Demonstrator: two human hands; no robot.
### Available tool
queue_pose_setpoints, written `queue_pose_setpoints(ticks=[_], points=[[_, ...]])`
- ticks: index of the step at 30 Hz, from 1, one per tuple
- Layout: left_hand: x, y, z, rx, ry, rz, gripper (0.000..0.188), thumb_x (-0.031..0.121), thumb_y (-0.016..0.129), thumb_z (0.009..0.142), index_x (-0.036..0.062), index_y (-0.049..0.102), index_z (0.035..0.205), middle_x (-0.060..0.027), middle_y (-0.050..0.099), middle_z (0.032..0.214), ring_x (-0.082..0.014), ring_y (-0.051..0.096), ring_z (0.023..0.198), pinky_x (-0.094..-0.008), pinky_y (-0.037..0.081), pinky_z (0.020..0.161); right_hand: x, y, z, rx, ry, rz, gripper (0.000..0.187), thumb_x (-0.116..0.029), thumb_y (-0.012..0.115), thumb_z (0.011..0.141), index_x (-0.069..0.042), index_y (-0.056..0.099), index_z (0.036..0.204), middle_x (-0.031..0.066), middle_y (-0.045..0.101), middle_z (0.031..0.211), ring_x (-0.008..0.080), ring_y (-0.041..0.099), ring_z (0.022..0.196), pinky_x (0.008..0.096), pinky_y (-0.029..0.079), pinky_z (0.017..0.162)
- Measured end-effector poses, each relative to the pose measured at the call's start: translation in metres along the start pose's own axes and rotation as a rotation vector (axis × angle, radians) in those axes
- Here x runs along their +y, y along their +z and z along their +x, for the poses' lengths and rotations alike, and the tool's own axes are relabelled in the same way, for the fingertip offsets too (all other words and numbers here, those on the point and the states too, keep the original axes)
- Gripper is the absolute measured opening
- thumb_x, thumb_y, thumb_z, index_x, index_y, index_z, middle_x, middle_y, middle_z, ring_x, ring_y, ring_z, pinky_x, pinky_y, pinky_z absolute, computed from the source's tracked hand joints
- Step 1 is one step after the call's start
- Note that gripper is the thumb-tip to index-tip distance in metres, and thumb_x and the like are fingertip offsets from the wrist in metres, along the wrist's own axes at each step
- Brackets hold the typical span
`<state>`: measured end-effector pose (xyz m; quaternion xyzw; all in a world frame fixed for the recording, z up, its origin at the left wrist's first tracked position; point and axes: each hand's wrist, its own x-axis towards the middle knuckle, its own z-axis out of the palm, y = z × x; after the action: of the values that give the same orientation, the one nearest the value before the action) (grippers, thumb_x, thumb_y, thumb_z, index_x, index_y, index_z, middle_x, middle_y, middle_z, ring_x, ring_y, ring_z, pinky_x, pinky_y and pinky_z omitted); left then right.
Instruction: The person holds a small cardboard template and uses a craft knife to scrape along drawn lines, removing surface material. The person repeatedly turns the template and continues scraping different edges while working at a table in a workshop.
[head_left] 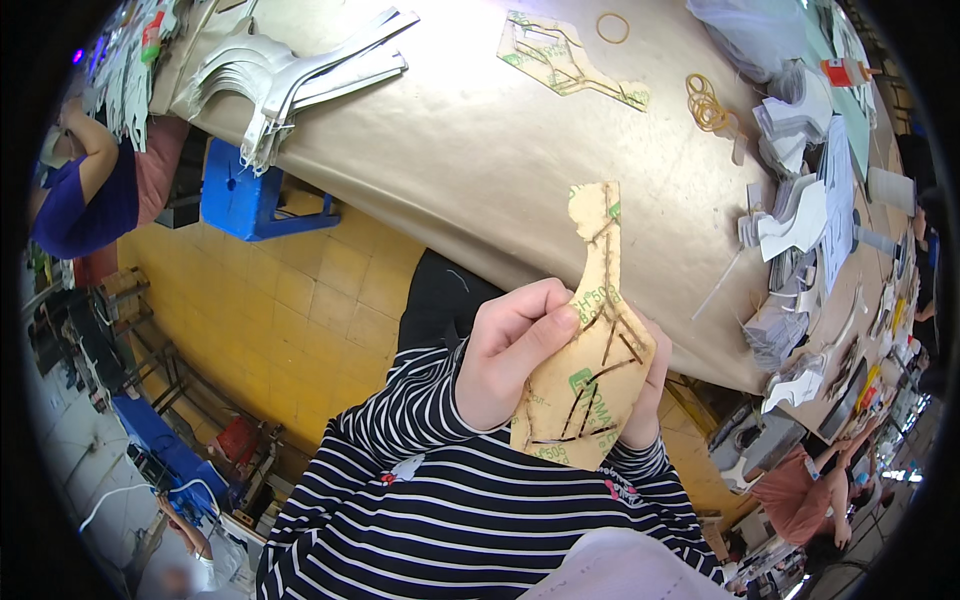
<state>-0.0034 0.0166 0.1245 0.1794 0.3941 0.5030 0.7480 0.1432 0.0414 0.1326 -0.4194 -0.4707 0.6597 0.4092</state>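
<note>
Close to my body I hold up a flat tan pattern template (590,370) with dark slots cut in it, green print and a narrow neck at its upper end. My left hand (515,350) pinches its left edge, thumb on the front face and fingers curled behind. On the right edge, my right hand (650,390) grips from behind, its fingers partly hidden by the template. A second, similar template (565,60) lies flat on the table beyond, beside a single rubber band (612,28).
The brown-covered table (430,160) carries a fanned stack of white cut pieces (265,85) at left. Rubber bands (706,105) and bundled pieces (790,215) lie at right. Left of the table are a blue stool (235,195) and a co-worker in purple (90,200).
</note>
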Motion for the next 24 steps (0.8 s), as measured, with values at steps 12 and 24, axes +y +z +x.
queue_pose_setpoints(ticks=[12, 24], points=[[-0.003, 0.005, -0.001, 0.006, 0.028, 0.063, 0.022, 0.015, 0.049, 0.1, 0.0014, 0.054, 0.084, 0.0048, 0.05, 0.073, -0.0006, 0.04, 0.067, -0.0179, 0.034, 0.058, 0.004, -0.001, 0.001, 0.033, -0.039, 0.099, 0.013, 0.002, 0.053, 0.088, 0.006, 0.062, 0.096, 0.0026, 0.064, 0.077, 0.006, 0.057, 0.067, 0.0205, 0.045, 0.059], [-0.006, 0.007, 0.001, 0.02, 0.021, 0.097, 0.022, 0.015, 0.05, 0.1, 0.0003, 0.058, 0.085, 0.0045, 0.052, 0.072, -0.0002, 0.042, 0.066, -0.0175, 0.034, 0.057, 0.01, -0.005, -0.004, 0.095, 0.069, 0.264, 0.016, 0.001, 0.051, 0.088, 0.007, 0.062, 0.098, 0.0017, 0.064, 0.082, 0.0067, 0.058, 0.072, 0.0199, 0.044, 0.062]])
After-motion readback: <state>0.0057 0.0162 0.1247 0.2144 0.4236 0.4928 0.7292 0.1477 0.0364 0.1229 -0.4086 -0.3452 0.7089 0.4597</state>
